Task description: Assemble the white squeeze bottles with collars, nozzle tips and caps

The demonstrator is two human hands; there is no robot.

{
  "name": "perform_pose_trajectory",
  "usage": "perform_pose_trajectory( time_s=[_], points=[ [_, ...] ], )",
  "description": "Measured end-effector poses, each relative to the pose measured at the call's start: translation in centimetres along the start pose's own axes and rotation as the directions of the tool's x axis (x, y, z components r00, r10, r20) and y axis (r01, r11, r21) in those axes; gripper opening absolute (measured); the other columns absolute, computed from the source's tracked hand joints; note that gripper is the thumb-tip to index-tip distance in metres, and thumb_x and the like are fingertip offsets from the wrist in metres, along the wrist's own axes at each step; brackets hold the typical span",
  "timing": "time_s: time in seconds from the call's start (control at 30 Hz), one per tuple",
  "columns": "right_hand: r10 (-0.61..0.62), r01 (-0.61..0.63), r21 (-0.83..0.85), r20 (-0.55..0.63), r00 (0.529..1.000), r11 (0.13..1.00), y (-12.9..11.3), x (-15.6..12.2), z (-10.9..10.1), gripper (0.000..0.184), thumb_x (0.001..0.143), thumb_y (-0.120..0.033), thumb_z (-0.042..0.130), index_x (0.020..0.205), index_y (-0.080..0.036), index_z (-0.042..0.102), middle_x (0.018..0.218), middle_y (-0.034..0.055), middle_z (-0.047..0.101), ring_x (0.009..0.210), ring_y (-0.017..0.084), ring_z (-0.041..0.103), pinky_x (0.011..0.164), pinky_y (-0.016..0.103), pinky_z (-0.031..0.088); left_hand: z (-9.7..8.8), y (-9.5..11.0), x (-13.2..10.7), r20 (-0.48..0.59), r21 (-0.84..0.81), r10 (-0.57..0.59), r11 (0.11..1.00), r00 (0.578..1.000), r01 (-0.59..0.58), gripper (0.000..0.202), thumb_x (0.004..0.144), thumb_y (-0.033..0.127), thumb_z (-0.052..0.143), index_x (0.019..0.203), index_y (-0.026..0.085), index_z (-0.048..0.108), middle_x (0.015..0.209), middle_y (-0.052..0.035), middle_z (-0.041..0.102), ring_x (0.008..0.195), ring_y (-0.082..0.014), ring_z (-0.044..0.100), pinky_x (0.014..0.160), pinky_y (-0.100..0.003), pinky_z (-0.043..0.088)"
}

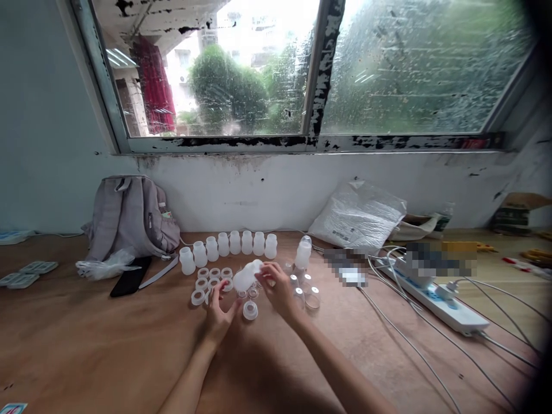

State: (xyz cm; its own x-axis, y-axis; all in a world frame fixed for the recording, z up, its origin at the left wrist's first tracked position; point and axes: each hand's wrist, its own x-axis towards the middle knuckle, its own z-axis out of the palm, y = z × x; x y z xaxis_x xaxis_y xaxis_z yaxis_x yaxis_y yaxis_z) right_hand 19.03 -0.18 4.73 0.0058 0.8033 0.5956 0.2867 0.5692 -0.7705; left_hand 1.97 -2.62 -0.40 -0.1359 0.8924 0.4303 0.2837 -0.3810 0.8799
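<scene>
A small white plastic bottle [246,276] lies tilted between my hands, above the brown table [86,345]. My left hand [219,313] holds its lower end, fingers curled up around it. My right hand [276,287] grips the bottle's upper end with bent fingers. Several white ring caps [207,283] lie just left of my hands, and one ring cap [250,310] sits below the bottle. A curved row of several upright white bottles [228,244] stands behind them. One capped bottle [303,252] stands to the right, with clear caps [311,294] beside my right hand.
A grey backpack [129,215] leans against the wall at the left, with a black phone [129,277] and a crumpled plastic bag [103,265] before it. A clear packet [357,214] lies at the right. A white power strip [435,299] and cables cross the right side.
</scene>
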Motion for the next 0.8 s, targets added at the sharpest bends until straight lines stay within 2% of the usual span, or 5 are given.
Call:
perform_pose_trajectory(
  time_s=[0.1,0.23,0.43,0.6,0.8],
  points=[
    [-0.026,0.012,-0.249,-0.052,0.998,0.968,0.3,3.2,-3.0,0.013,0.078,-0.032,0.053,0.079,-0.02,0.059,0.097,0.0066,0.051,0.063,0.013,0.053,0.058,0.028,0.044,0.1,-0.3,-0.1,0.076,0.052,0.065,0.996,0.995,-0.069,0.032,0.069,0.035,0.062,0.098,0.022,0.056,0.1,-0.0075,0.057,0.099,-0.0256,0.048,0.087,-0.038,0.035],
    [0.093,-0.122,-0.67,-0.079,0.993,0.733,2.0,7.4,-5.9,0.012,0.079,-0.021,0.048,0.083,-0.018,0.06,0.098,0.0081,0.049,0.066,0.013,0.05,0.064,0.027,0.039,0.5,-0.5,-0.3,0.243,0.112,0.125,0.981,0.962,-0.156,0.029,0.067,0.03,0.063,0.095,0.023,0.059,0.095,-0.0059,0.058,0.095,-0.0249,0.048,0.087,-0.039,0.035],
    [0.219,-0.244,-0.73,-0.132,0.967,0.638,7.2,9.8,-6.1,0.012,0.073,-0.013,0.05,0.078,-0.015,0.061,0.086,0.0077,0.051,0.063,0.013,0.047,0.06,0.024,0.035,0.7,-0.9,-0.4,0.404,0.214,0.088,0.959,0.911,-0.188,0.034,0.062,0.031,0.065,0.094,0.023,0.06,0.097,-0.0069,0.057,0.094,-0.0258,0.046,0.083,-0.037,0.036],
    [0.261,-0.318,-0.747,-0.199,0.945,0.583,10.6,10.6,-5.3,0.014,0.073,-0.015,0.049,0.078,-0.016,0.062,0.082,0.0068,0.052,0.068,0.015,0.049,0.064,0.024,0.036,0.6,-1.2,-0.4,0.374,0.263,0.082,0.946,0.924,-0.191,0.026,0.06,0.032,0.066,0.082,0.022,0.059,0.085,-0.0061,0.058,0.085,-0.0254,0.047,0.076,-0.035,0.035],
    [0.282,-0.373,-0.739,-0.254,0.925,0.56,11.7,11.3,-5.2,0.019,0.075,-0.017,0.048,0.09,-0.013,0.059,0.088,0.0105,0.054,0.076,0.018,0.052,0.068,0.027,0.038,0.7,-1.6,-0.5,0.374,0.309,0.055,0.934,0.926,-0.18,0.027,0.062,0.033,0.065,0.085,0.022,0.058,0.084,-0.0056,0.057,0.081,-0.0241,0.05,0.075,-0.035,0.035]
  ],
)
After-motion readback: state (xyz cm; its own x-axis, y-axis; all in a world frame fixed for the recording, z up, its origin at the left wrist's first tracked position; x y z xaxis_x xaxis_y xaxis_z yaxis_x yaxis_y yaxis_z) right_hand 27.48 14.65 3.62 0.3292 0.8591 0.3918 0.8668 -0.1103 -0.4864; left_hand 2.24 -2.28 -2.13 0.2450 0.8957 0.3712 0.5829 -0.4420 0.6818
